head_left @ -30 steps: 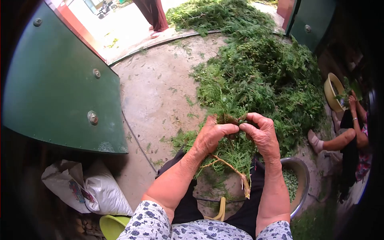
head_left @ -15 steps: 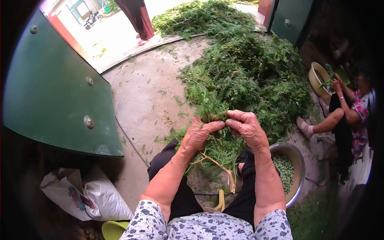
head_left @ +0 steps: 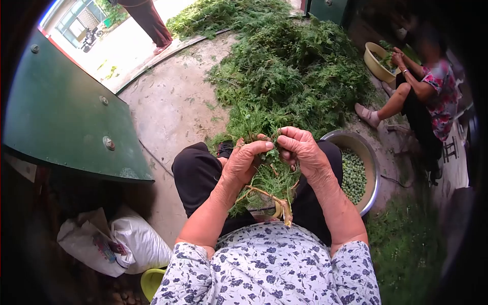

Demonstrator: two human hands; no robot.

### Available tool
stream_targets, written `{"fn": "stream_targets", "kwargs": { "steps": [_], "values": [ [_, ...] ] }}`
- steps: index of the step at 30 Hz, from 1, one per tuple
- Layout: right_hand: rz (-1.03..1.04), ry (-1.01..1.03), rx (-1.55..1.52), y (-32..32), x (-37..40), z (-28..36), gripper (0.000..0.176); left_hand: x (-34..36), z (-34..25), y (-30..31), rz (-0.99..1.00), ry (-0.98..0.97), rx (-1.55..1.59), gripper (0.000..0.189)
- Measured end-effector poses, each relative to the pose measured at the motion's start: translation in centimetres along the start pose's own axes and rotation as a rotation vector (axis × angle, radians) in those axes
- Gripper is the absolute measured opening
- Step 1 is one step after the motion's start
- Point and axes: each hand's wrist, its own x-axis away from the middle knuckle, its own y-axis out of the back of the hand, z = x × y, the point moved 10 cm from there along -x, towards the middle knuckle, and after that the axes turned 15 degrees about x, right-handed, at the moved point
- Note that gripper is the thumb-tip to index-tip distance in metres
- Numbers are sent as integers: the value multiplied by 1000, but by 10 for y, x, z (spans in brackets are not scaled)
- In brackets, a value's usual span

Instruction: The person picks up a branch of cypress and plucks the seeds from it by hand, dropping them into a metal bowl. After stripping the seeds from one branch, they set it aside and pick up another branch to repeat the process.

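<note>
My left hand (head_left: 247, 158) is closed around a leafy green branch (head_left: 272, 190) above my lap, with feathery foliage and a bare, forked woody stem pointing toward me. Close beside it, my right hand (head_left: 304, 153) pinches at a leafy part of the same branch with thumb and forefinger. A narrow gap separates the two sets of fingertips. Whatever small piece lies inside the right fingers is mostly hidden. By my right knee stands a metal basin (head_left: 376, 175), partly filled with small round green fruits (head_left: 354, 175).
A large heap of cut leafy plants (head_left: 295, 71) lies ahead. At right, another person (head_left: 439, 96) sits handling greenery over a yellow basin (head_left: 369, 58). A green metal door (head_left: 61, 117) and white sacks (head_left: 134, 239) are at left. Someone stands in the doorway (head_left: 152, 30).
The view has tilted, showing more of my shirt and of the seated person. My fingertips, touching before, are now slightly apart. The branch's bare stem end sits closer to my body.
</note>
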Motion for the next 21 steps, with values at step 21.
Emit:
{"fn": "stream_targets", "kwargs": {
  "steps": [21],
  "values": [
    [-85,51,296,11,71,-23,10,27,74,19,0,197,60,14]
  ]
}}
